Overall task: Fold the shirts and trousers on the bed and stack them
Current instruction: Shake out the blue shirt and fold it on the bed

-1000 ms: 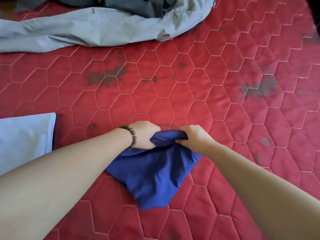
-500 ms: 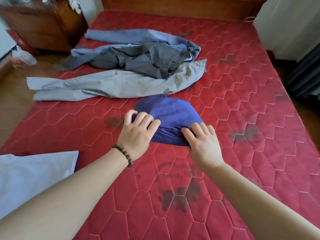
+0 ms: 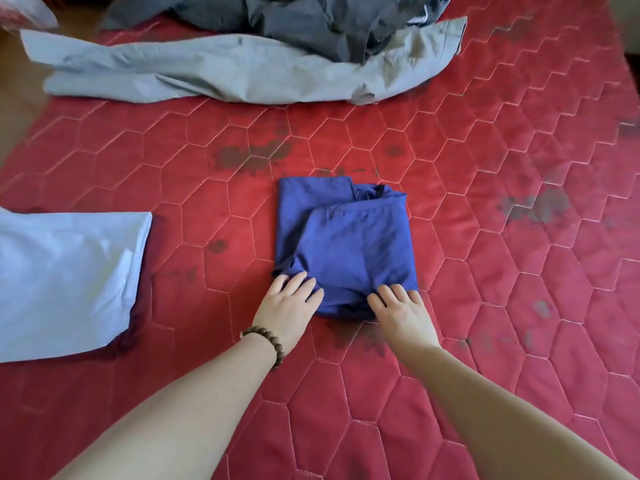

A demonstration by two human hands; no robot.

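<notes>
At the far left a folded pale blue garment (image 3: pixel 65 278) lies flat on the red quilted bed (image 3: pixel 519 306), its square edge turned inward; it reads as a finished piece set aside where a stack could begin, well apart from the work in the middle. Next comes the left hand (image 3: pixel 287 303), a bead bracelet (image 3: pixel 266 344) on its wrist, lying palm down with the fingers straight and a little spread, their tips resting on the near left corner of the dark blue garment (image 3: pixel 346 247). That corner looks slightly bunched, so the flat press probably serves to hold the layers down and smooth them. The blue garment itself sits in the centre of the bed as a rough square, an upper flap lying over a lower layer, with some loose folds at its far right corner; it seems folded but not yet tidy. The right hand (image 3: pixel 401 313) mirrors the left at the near right corner, fingers straight, slightly apart and pressing flat, pinching nothing. With both near corners pinned, the bundle is kept from springing open. Across the far side, from left to right, grey trousers (image 3: pixel 225 71) stretch out unfolded, and a crumpled dark grey garment (image 3: pixel 311 22) lies partly on top of them towards the right, evidently waiting their turn. Judging by this, folding is partly done and stacking the blue piece onto the pale one seems the likely next need.
</notes>
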